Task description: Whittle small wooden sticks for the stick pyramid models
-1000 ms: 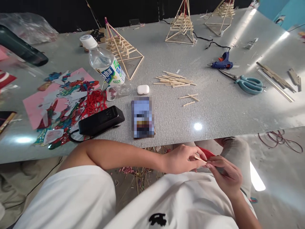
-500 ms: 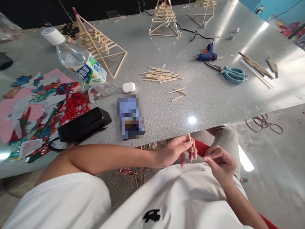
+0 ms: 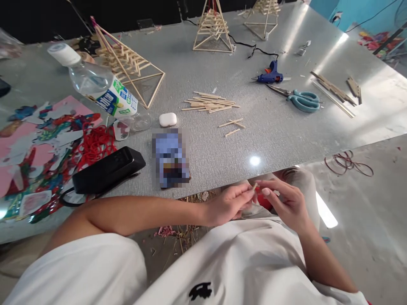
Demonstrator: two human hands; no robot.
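Below the table's front edge, my left hand is closed on a short wooden stick, pinched between thumb and fingers. My right hand is close beside it, thumb and fingers apart, with its fingertips near the stick's end; whether they touch it is hard to tell. On the table lie a pile of thin wooden sticks and a few loose sticks nearer me. A blue glue gun and teal-handled scissors lie to the right of the pile.
Stick pyramids stand at the back. At left are a bottle, red string, colourful scraps and a black device. A white case sits above a blurred blue object. Flat wood strips lie at right.
My right hand has moved up and left to the stick, its fingers now extended. The stick in my left hand has tilted. The camera view has shifted slightly.
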